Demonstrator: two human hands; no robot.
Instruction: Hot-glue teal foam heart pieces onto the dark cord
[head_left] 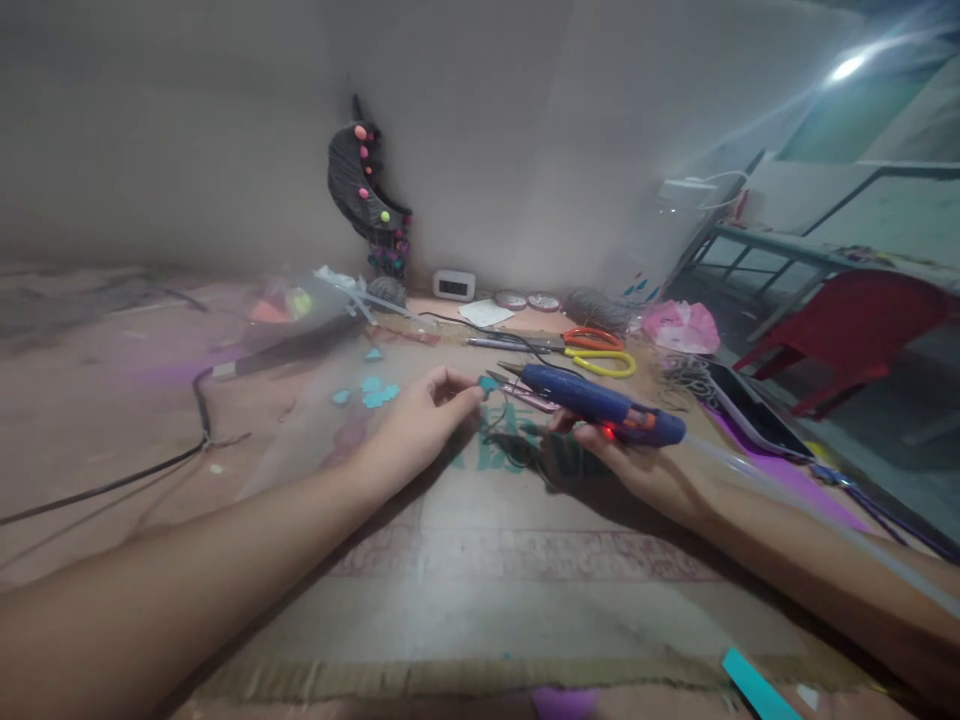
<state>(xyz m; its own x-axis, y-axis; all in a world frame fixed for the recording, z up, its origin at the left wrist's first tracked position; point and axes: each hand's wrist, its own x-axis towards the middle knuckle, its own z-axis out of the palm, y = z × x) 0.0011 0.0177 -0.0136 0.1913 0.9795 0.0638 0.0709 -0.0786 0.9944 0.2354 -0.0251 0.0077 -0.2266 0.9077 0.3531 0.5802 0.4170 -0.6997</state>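
Note:
My left hand [431,410] pinches a small teal piece [487,384] between thumb and fingertips, over the board; whether it is paper or foam I cannot tell. A thin dark strand hangs by it. My right hand [615,455] is wrapped round a blue hot glue gun [592,395] with a red light glowing on it. The gun's nozzle points left, close to the teal piece. A long translucent glue stick [739,462] trails from its back. Just under the gun lies a slim pinkish metal tool [529,397], partly hidden. Several teal cut-outs [379,392] lie left of my left hand.
Scissors with orange and yellow handles [600,362] lie behind the gun. A phone [757,410] rests at right, a teal strip [757,685] in front. A dark cord [112,488] crosses the left side. Against the wall hangs a grey crescent with pompoms [352,185]. A red chair [862,330] stands beyond.

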